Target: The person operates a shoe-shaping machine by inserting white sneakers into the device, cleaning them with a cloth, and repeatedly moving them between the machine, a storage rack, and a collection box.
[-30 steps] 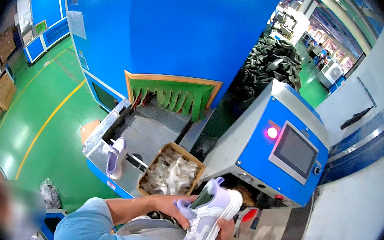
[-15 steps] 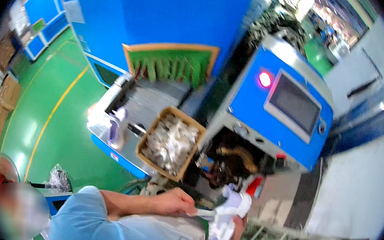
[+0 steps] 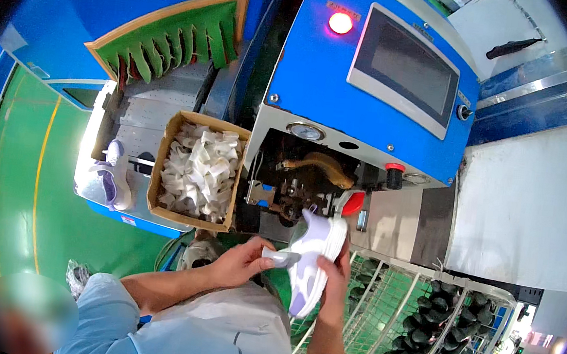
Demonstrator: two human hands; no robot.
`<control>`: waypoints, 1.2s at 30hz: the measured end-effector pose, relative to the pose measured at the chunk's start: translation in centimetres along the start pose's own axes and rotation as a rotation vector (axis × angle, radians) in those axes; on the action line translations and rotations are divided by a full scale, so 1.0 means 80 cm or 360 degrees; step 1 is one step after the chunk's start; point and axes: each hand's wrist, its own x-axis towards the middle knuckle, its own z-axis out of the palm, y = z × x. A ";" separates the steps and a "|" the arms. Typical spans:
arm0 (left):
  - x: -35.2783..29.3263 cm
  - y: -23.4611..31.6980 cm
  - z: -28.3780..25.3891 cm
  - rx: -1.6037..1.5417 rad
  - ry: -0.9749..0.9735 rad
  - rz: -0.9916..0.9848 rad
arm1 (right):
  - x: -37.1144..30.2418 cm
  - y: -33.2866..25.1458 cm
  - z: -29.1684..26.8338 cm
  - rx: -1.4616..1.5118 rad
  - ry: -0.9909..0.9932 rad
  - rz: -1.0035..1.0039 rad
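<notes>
My right hand [image 3: 335, 277] grips a white and lavender sneaker [image 3: 310, 265] by its thick white sole. The shoe stands on end, its sole to the right and its lavender collar at the top. Between the thumb and fingers of my left hand [image 3: 246, 261] is a small curved white plastic piece [image 3: 279, 258]. Its far end lies against or just in front of the sneaker's upper; I cannot tell whether it touches. Similar white pieces [image 3: 202, 169] fill a cardboard box [image 3: 156, 177] ahead of my left hand.
A second lavender sneaker [image 3: 114, 178] sits on the conveyor's end plate, left of the box. Green strips [image 3: 173, 43] hang over the conveyor opening. Ahead stands a blue machine [image 3: 308, 63] with a screen [image 3: 407, 66] and a lit red lamp [image 3: 340, 23]. A wire rack [image 3: 391, 303] holds several black shoe-shaped items at right.
The view has turned and come nearer the machine, so the box and conveyor appear further left. The sneaker has tilted more upright. My left hand still holds the white piece beside it.
</notes>
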 end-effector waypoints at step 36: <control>0.065 -0.008 -0.076 -0.0757 -0.0498 -0.1121 | -0.006 0.044 0.064 -0.2250 0.0495 -0.1191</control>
